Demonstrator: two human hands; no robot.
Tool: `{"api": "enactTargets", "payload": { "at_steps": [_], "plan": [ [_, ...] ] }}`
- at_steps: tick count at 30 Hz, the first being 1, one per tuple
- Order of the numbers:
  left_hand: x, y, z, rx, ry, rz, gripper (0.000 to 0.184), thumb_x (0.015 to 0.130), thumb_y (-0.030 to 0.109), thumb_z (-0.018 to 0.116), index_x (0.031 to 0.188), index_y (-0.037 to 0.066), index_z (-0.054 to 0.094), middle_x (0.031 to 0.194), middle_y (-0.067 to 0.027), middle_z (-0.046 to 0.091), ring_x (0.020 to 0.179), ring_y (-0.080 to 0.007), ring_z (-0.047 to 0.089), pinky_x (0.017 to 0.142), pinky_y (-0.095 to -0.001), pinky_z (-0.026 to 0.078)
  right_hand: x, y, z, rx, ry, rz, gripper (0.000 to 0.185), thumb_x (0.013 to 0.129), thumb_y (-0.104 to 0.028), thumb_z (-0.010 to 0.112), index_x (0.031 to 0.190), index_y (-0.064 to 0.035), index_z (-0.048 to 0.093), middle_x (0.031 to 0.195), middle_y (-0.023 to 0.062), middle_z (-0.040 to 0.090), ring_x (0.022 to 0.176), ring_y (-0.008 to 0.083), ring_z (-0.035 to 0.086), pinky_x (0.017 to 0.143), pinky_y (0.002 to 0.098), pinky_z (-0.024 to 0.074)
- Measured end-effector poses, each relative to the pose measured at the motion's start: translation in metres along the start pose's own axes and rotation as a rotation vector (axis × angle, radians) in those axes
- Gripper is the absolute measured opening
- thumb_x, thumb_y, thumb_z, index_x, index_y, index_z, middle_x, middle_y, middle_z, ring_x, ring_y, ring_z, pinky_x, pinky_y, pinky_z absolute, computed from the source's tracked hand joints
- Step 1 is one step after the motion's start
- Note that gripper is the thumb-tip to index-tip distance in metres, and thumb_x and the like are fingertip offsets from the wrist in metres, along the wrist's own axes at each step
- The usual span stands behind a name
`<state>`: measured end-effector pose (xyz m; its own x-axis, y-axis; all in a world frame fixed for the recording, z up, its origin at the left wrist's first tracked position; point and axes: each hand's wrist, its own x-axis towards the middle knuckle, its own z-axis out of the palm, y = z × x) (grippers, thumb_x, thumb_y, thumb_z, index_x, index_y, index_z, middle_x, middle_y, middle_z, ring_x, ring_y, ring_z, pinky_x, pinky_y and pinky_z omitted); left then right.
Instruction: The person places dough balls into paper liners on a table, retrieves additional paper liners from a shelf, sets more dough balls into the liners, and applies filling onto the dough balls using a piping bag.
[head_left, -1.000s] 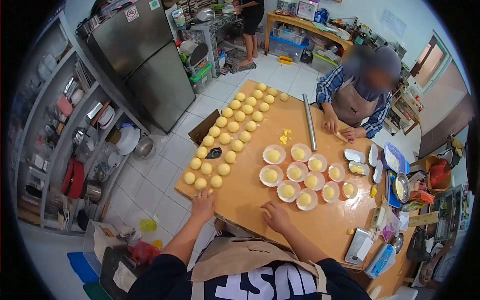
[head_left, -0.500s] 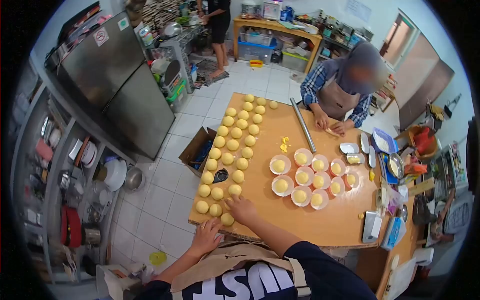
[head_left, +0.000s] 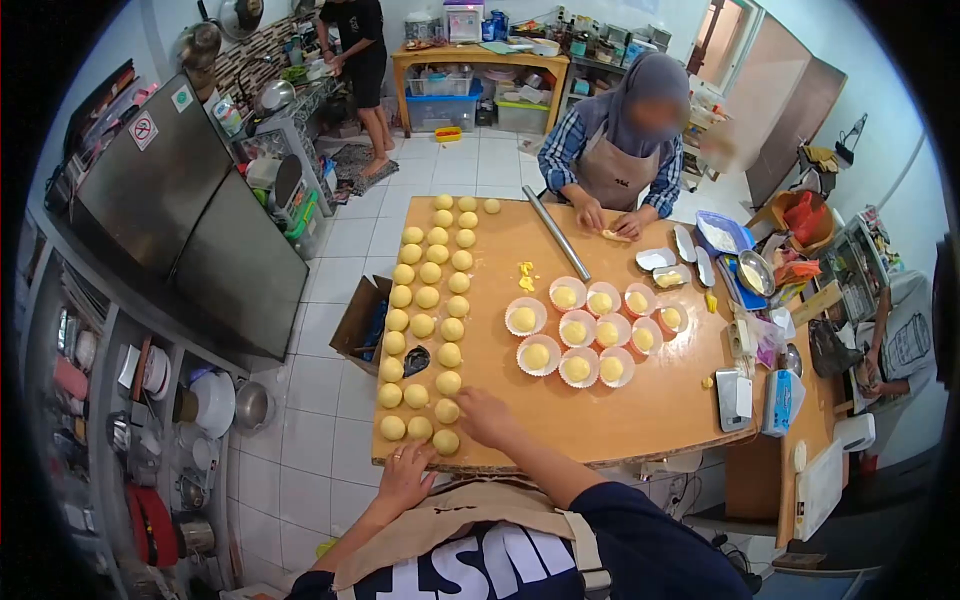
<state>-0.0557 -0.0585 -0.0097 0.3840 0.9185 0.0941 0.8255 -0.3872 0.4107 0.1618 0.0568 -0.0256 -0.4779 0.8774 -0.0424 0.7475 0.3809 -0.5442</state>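
Round pale-yellow dough ball (head_left: 447, 411) is right hand's (head_left: 485, 418) 9 o'clock, nearer one; can't tell its grip, left hand's (head_left: 405, 474) loosely open.

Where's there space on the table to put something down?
The biggest bare patch on the table is below the paper cups, between the wearer's right hand and the scale. A narrower strip separates the dough balls from the cups. It's crowded along the left edge and around the blue tray.

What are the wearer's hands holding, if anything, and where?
Nothing visibly: the left hand is at the edge of the table, the right hand beside a dough ball.
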Motion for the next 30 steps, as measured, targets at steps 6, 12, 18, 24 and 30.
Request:
{"api": "enactTargets", "payload": {
  "at_steps": [6, 12, 18, 24, 30],
  "plan": [
    [-0.015, -0.016, 0.007, -0.047, 0.069, -0.024, 0.043, 0.076, 0.021, 0.074, 0.115, 0.009, 0.061, 0.124, -0.0151, 0.053, 0.114, -0.036, 0.05, 0.096, -0.047, 0.043, -0.076, 0.113, -0.058, -0.043, 0.465, 0.553, 0.039, 0.085, -0.022, 0.064, 0.12, -0.0068, 0.056, 0.12, 0.0155, 0.057, 0.114, 0.0361, 0.052, 0.095, 0.0478, 0.0415],
    [-0.025, -0.022, 0.007, -0.082, 0.038, -0.02, 0.042, 0.076, 0.019, 0.074, 0.115, 0.009, 0.062, 0.121, -0.0161, 0.055, 0.114, -0.0366, 0.05, 0.097, -0.0466, 0.042, -0.108, 0.172, -0.093, -0.45, 0.595, 0.537, 0.044, 0.085, -0.032, 0.066, 0.121, -0.008, 0.059, 0.125, 0.0123, 0.055, 0.118, 0.0286, 0.049, 0.098, 0.0519, 0.0338],
    [-0.022, -0.003, 0.0, -0.042, 0.124, -0.112, 0.042, 0.075, 0.019, 0.074, 0.115, 0.009, 0.063, 0.121, -0.0147, 0.054, 0.114, -0.0364, 0.05, 0.097, -0.0466, 0.041, -0.103, 0.168, -0.104, -0.333, 0.503, 0.556, 0.045, 0.089, -0.038, 0.061, 0.124, -0.0104, 0.058, 0.128, 0.0085, 0.054, 0.121, 0.0268, 0.046, 0.101, 0.0544, 0.029],
    [-0.024, 0.015, 0.025, -0.049, 0.074, -0.179, 0.039, 0.076, 0.019, 0.073, 0.111, 0.009, 0.063, 0.121, -0.0148, 0.055, 0.114, -0.0359, 0.051, 0.096, -0.0467, 0.042, -0.082, 0.159, -0.096, -0.353, 0.269, 0.298, 0.037, 0.088, -0.036, 0.064, 0.114, -0.0109, 0.062, 0.122, 0.007, 0.056, 0.117, 0.0256, 0.048, 0.098, 0.0502, 0.0307],
    [-0.009, 0.057, 0.033, -0.041, 0.177, -0.208, 0.04, 0.075, 0.02, 0.074, 0.112, 0.009, 0.062, 0.12, -0.0143, 0.055, 0.113, -0.0359, 0.051, 0.095, -0.0468, 0.043, -0.093, 0.181, -0.118, -0.154, 0.499, 0.283, 0.037, 0.087, -0.035, 0.065, 0.114, -0.0096, 0.061, 0.118, 0.0097, 0.058, 0.115, 0.0277, 0.051, 0.097, 0.0467, 0.0354]
  ]
}}
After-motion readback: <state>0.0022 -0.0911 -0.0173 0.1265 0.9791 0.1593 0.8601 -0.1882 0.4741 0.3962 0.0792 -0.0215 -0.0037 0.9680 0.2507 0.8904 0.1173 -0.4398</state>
